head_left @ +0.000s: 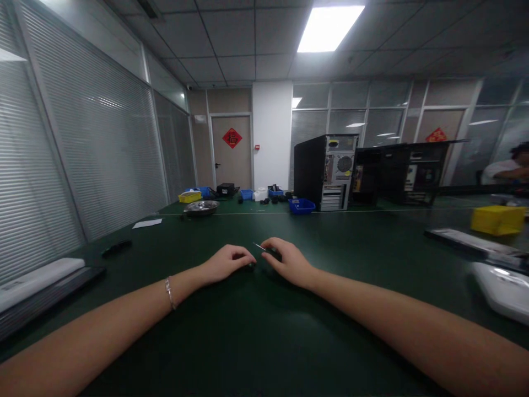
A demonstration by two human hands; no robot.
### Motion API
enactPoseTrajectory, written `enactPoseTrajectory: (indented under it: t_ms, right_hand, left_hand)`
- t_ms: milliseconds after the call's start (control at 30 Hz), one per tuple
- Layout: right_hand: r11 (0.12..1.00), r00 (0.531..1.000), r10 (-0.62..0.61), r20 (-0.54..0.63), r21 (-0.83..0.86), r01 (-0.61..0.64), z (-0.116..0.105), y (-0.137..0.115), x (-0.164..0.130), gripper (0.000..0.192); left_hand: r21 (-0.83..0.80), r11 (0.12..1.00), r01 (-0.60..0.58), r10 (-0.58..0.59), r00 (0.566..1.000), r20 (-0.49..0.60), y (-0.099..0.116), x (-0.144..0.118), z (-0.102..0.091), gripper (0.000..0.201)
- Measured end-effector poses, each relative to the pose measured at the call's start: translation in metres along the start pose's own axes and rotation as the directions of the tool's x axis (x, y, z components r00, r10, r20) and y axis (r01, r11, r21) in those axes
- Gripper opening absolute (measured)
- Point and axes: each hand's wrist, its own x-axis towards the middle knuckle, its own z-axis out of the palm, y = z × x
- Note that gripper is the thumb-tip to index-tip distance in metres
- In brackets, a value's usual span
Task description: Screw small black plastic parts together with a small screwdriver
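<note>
Both my hands rest on the dark green table [264, 342], close together near its middle. My left hand [228, 261] is curled, its fingertips on a small dark part [250, 267] lying on the table. My right hand [289, 260] is closed around a thin metal tool [259, 246], whose tip sticks out to the left above the small part. What kind of tool it is stays too small to tell. A bracelet [168, 293] sits on my left wrist.
Black computer towers [326, 172] stand at the back, with blue bins [301, 205], a yellow bin [189, 196] and a metal bowl [201, 207] nearby. A yellow box [498, 219] and flat panels [471, 242] lie right; a white device [502, 289] nearer. Another person [508, 168] sits far right.
</note>
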Motion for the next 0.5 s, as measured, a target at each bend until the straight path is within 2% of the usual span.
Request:
enactPoseTrajectory:
  t_ms: [67, 200, 333, 500]
  right_hand:
    - [1.000, 1.000, 0.007, 0.003, -0.005, -0.006, -0.002, 0.001, 0.000, 0.021]
    - [0.999, 0.998, 0.015, 0.055, 0.032, -0.017, -0.006, 0.001, 0.001, 0.021]
    - [0.997, 0.992, 0.012, 0.126, 0.074, -0.022, -0.010, 0.003, 0.001, 0.020]
    - [0.996, 0.991, 0.017, 0.132, 0.080, -0.028, -0.014, 0.009, 0.000, 0.020]
  left_hand:
    - [0.032, 0.999, -0.016, 0.015, 0.999, 0.034, 0.000, 0.000, -0.001, 0.031]
    - [0.100, 0.993, -0.064, 0.062, 0.998, 0.023, -0.004, 0.001, -0.003, 0.029]
    - [0.126, 0.991, -0.055, 0.064, 0.995, -0.070, -0.010, 0.004, -0.006, 0.032]
    - [0.049, 0.998, -0.034, 0.043, 0.980, -0.193, -0.018, 0.007, -0.014, 0.032]
